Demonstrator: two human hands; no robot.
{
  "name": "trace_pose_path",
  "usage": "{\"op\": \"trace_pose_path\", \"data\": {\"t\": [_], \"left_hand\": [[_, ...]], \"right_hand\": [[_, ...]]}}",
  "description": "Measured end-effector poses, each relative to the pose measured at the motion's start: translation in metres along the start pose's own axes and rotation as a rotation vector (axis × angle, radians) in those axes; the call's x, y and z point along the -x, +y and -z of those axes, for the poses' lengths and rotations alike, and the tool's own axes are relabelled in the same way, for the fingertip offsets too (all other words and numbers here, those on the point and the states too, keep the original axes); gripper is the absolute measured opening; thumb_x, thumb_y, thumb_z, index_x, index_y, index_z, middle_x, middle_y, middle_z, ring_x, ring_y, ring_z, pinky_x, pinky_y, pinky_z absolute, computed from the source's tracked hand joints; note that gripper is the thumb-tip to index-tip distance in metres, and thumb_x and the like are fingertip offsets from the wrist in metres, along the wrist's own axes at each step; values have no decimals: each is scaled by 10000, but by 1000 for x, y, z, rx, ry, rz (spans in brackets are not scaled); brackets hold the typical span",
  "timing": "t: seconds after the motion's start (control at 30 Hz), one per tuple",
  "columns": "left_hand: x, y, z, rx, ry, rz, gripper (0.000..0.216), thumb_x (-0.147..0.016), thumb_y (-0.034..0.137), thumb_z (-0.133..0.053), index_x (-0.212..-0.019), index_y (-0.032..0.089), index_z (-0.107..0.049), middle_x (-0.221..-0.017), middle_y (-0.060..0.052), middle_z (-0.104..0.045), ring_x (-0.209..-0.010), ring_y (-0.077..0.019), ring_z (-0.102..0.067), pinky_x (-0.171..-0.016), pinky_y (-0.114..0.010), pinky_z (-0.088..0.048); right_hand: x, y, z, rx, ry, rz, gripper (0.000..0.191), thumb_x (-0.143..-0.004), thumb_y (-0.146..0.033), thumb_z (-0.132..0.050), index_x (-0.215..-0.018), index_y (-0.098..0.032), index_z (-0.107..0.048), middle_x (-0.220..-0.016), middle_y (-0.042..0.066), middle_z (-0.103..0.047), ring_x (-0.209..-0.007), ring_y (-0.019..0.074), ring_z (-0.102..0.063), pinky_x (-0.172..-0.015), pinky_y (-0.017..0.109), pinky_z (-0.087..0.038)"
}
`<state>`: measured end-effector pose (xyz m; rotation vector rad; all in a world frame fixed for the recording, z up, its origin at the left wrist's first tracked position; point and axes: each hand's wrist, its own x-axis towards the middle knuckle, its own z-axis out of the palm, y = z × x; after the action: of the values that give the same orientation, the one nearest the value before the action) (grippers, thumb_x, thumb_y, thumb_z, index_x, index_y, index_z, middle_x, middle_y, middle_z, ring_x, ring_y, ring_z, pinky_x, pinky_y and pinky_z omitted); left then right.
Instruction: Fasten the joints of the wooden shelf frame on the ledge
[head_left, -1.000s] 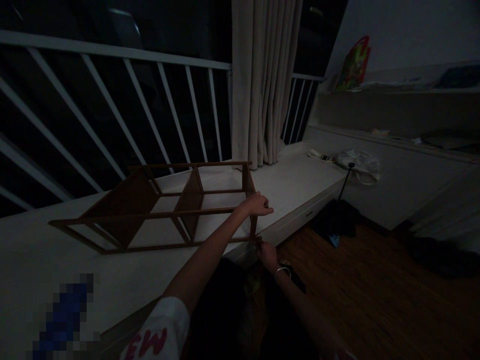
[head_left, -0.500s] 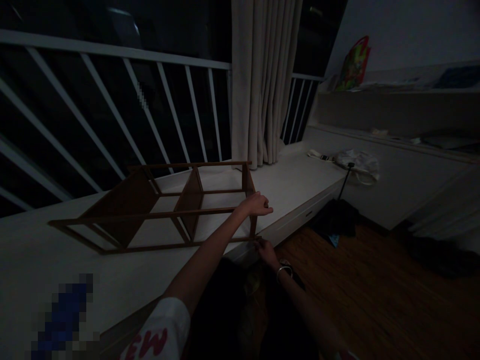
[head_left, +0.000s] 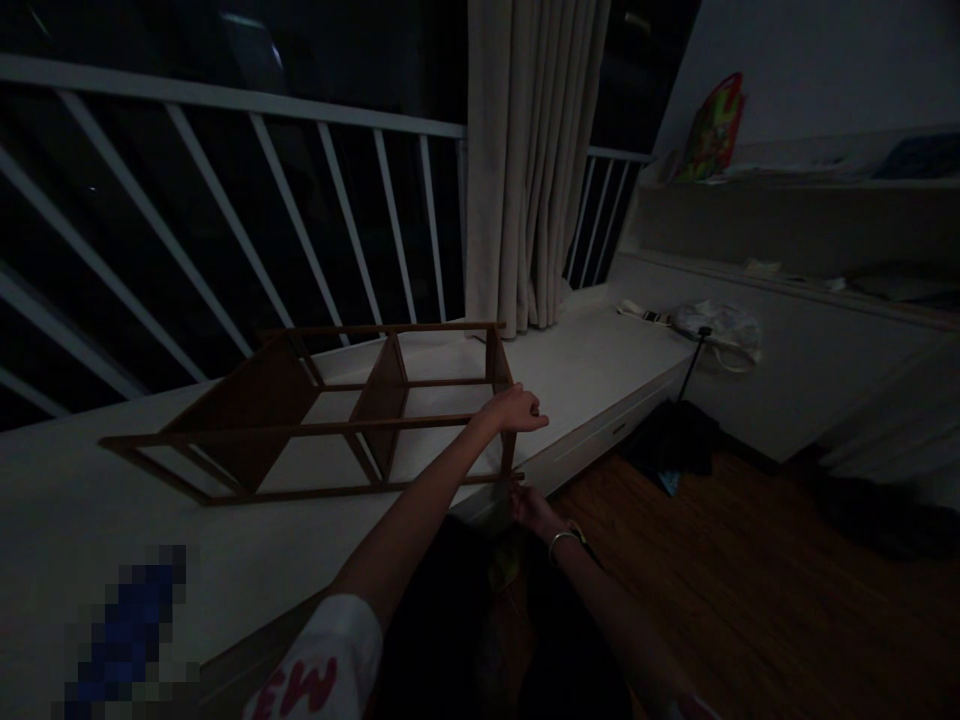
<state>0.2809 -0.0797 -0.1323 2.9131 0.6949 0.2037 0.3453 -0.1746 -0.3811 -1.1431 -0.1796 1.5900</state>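
A brown wooden shelf rack (head_left: 379, 400) with thin posts and flat boards lies on its side on the white window ledge (head_left: 577, 370). My left hand (head_left: 516, 408) is closed around the upper near post at the rack's right end. Lower down, my right hand (head_left: 534, 510) has its fingers pinched together against the end of the lower post, by the ledge's front edge. What those fingertips hold, if anything, is too dark and small to see.
White railings (head_left: 341, 215) and a beige curtain (head_left: 532, 170) stand behind the ledge. A pale bag (head_left: 716, 325) with a strap lies at the ledge's far right. Dark items (head_left: 675, 440) rest on the wooden floor (head_left: 720, 560). A blurred blue object (head_left: 131, 630) is front left.
My right hand has turned slightly at the wrist and sits a little lower, showing more of the lower post's end. My left hand and the rack stay in place.
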Motion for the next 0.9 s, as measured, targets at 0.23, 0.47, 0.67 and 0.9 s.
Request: {"op": "trace_pose_path", "data": {"t": [0.23, 0.47, 0.67, 0.9], "left_hand": [[0, 0, 0, -1, 4, 0, 369, -719, 475, -476, -719, 147, -646, -704, -91, -597, -877, -198, -550, -676, -244, -408], [-1, 0, 0, -4, 15, -29, 359, -725, 460, -475, -681, 142, -638, -648, -83, -597, -864, -196, -547, -679, -244, -406], [-2, -2, -4, 1, 27, -21, 363, -718, 473, -482, -726, 152, -650, -691, -83, -604, -880, -199, -550, -698, -250, -412], [-2, -1, -4, -3, -2, 11, 391, -720, 494, -462, -773, 158, -656, -741, -85, -607, -881, -198, -554, -705, -256, -414]], "right_hand": [[4, -4, -3, -14, -20, -36, 198, -858, -169, -378, -698, -154, -492, -448, -47, -465, -378, 50, -433, -431, 146, -341], [10, -3, -6, 116, -30, 35, 163, -844, -198, -424, -757, -142, -550, -538, -23, -534, -427, 50, -465, -455, 153, -353], [20, -4, 1, 969, 100, 359, 453, -872, -418, -348, -613, -140, -594, -557, 51, -602, -500, 116, -534, -506, 211, -375], [37, -7, 3, 1748, 579, 582, 446, -870, -500, -315, -876, -181, -626, -820, 123, -655, -783, 212, -611, -641, 274, -395]]}}
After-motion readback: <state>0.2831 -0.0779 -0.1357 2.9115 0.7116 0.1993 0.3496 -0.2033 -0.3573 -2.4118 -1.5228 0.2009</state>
